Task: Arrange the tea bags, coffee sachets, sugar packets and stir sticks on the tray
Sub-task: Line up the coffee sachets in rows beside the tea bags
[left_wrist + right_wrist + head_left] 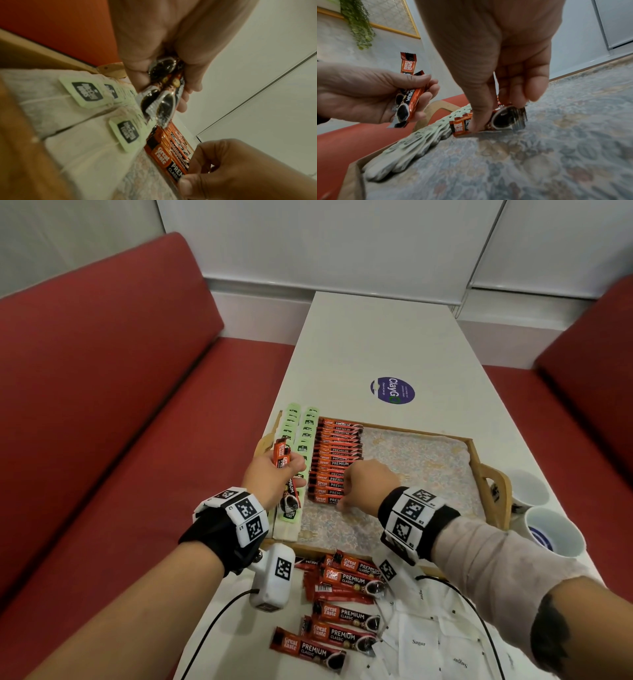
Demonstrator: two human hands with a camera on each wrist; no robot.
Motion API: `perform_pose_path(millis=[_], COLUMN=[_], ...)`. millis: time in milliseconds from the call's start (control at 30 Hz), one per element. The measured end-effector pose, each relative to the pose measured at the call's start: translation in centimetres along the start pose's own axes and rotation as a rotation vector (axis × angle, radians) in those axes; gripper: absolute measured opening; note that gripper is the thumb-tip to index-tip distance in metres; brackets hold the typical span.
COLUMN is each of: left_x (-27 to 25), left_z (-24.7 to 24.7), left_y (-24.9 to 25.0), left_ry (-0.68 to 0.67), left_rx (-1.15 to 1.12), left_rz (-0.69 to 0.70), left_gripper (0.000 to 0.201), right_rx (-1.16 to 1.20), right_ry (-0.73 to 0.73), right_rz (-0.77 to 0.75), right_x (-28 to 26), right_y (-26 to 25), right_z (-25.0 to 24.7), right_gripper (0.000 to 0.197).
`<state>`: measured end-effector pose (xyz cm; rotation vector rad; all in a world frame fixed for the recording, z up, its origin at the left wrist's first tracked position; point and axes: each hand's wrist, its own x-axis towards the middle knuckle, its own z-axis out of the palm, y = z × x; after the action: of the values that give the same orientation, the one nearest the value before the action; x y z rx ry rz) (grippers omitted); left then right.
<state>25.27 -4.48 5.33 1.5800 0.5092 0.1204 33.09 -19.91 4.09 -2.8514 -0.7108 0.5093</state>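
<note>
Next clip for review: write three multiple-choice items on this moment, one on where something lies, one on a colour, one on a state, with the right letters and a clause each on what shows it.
1. Where do the white paper sugar packets lie?
A. on the white table, on the near side of the wooden tray
B. in the tray's right half
C. on the red bench

2. What colour are the tags of the tea bags in the tray?
A. yellow
B. pale green
C. blue

3. What is the left hand doing?
A. resting flat on the table
B. holding a few red and black coffee sachets
C. lifting a cup

Answers: 1 A, the head view shows them on the table outside the wooden tray; 2 B, the tags are pale green in two rows; 3 B, the right wrist view shows its fingers curled round the sachets.
</note>
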Motion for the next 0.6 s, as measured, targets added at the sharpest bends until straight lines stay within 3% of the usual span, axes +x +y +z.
perform_pose_path(millis=[600], left_x=[0.17], left_z=[-0.03], left_y=[-0.29], left_ry=[-0.001], left_rx=[0.015], left_rz=[-0.026], left_gripper=[0.011], right_rx=[-0.06], right_ry=[0.005], right_rz=[-0.021], right_x=[0.13], right_y=[-0.16], right_z=[0.27], right_gripper=[0.018])
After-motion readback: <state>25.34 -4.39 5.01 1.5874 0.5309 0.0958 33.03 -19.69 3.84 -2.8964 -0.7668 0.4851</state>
